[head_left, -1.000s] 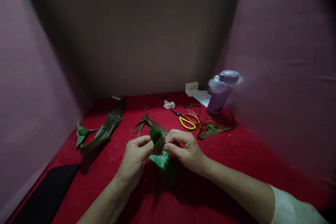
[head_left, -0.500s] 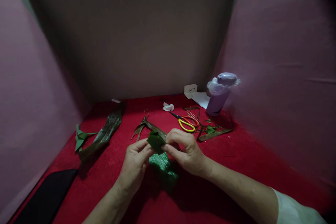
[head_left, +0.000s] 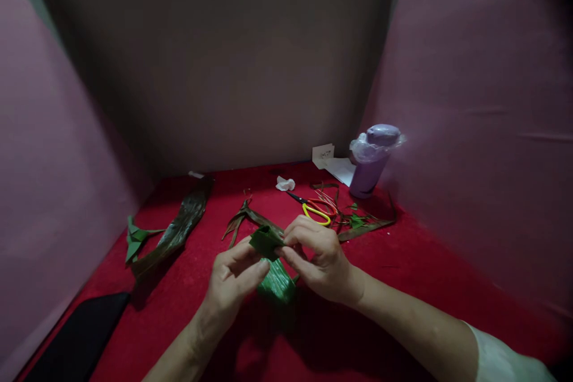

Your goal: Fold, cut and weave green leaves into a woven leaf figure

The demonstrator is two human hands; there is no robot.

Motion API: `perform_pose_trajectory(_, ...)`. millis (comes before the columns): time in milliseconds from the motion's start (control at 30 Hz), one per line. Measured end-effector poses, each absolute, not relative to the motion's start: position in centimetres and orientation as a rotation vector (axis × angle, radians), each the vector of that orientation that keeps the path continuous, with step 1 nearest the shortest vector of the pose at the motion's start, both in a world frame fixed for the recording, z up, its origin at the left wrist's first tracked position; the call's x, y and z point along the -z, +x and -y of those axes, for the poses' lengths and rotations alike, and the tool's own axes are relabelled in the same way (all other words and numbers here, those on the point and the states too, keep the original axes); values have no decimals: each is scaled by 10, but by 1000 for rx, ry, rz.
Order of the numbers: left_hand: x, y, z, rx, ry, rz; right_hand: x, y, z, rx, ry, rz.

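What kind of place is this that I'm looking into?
Probably a small handicraft booth, though no readable sign confirms it. Pink side panels flank a red-covered table; scissors lie on it beside leaf strips, and the right hand holds a folded green leaf.

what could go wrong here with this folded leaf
The folded leaf might spring open if the right hand loosens its pinch, since the left hand has its thumb and fingers spread apart.

The leaf could also split along its fold if pressed too hard.

The scissors lie just beyond the right hand, handles toward it, so a forward reach may bump them.
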State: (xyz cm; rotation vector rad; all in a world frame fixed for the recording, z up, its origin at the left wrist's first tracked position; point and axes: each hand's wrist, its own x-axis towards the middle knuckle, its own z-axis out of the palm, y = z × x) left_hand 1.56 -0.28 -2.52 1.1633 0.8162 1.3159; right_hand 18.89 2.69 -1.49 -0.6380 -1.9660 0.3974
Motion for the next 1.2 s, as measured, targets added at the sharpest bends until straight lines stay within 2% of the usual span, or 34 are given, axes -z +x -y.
perform_pose_trajectory(200, 29, 25, -2, -1442, 957, -916, 20, 184, -22, -285, -632, 2001)
perform_pose_trajectory(433, 13, 27, -1, -1448, 757, -764, 21, 179, -16, -637, -779, 1768)
perform_pose_trajectory(967, 17, 32, 1, -1386, 643, -669, 26, 175, -13, -901, -639, 1543)
perform_pose_trajectory(1200, 16, 33, 1, -1376, 643, -660, 25, 177, -14, -981, -738, 1596)
